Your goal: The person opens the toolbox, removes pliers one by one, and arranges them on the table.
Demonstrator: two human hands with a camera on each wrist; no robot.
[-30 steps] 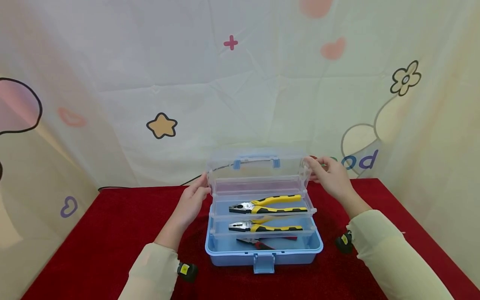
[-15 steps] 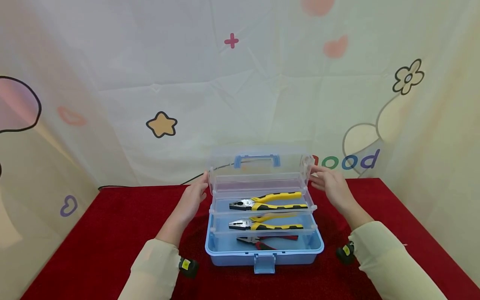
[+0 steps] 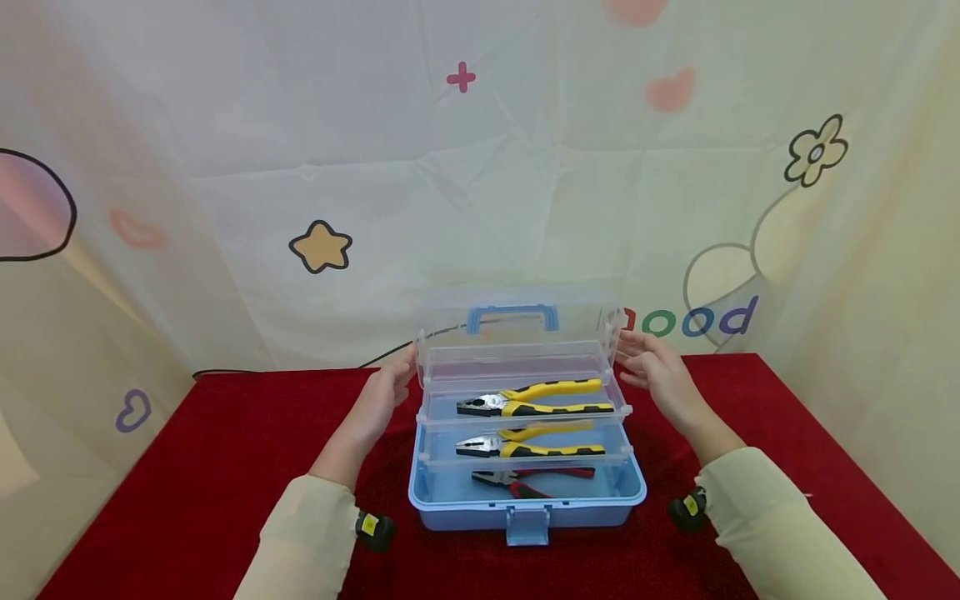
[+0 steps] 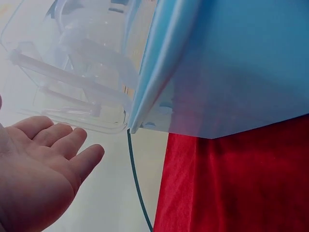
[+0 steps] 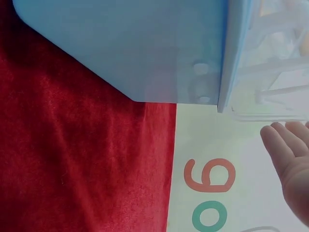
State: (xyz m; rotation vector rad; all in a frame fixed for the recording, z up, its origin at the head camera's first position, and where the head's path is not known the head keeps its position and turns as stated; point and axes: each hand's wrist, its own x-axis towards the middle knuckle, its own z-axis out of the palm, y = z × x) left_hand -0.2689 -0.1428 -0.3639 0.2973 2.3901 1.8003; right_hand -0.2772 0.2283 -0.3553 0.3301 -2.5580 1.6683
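A blue toolbox (image 3: pixel 450 518) stands with its clear lid (image 3: pixel 450 323) raised and its stepped clear trays spread out. Yellow-and-black combination pliers (image 3: pixel 558 409) lie in the upper tray, and a similar pair of pliers (image 3: pixel 551 451) in the tray below. Red-handled pliers (image 3: pixel 528 490) lie in the blue base. Beside the lid's left end is my left hand (image 3: pixel 381 396), its fingers loosely bent and holding nothing; the left wrist view shows its palm (image 4: pixel 38 179) turned up near the clear plastic. At the lid's right end my right hand (image 3: pixel 663 379) has its fingers extended, fingertips (image 5: pixel 268 133) close to the edge.
A red cloth (image 3: pixel 247 450) covers the table under the box. Close behind hangs a pale printed curtain (image 3: pixel 375 192). A dark cable (image 3: pixel 232 372) runs along the table's back edge. The front latch (image 3: pixel 528 527) hangs down; a blue handle (image 3: pixel 512 312) is on the lid.
My right hand has let go of the lid's upper right corner and moved slightly down beside it. The lid has tipped a little farther back. The left fingers have eased off the lid's side.
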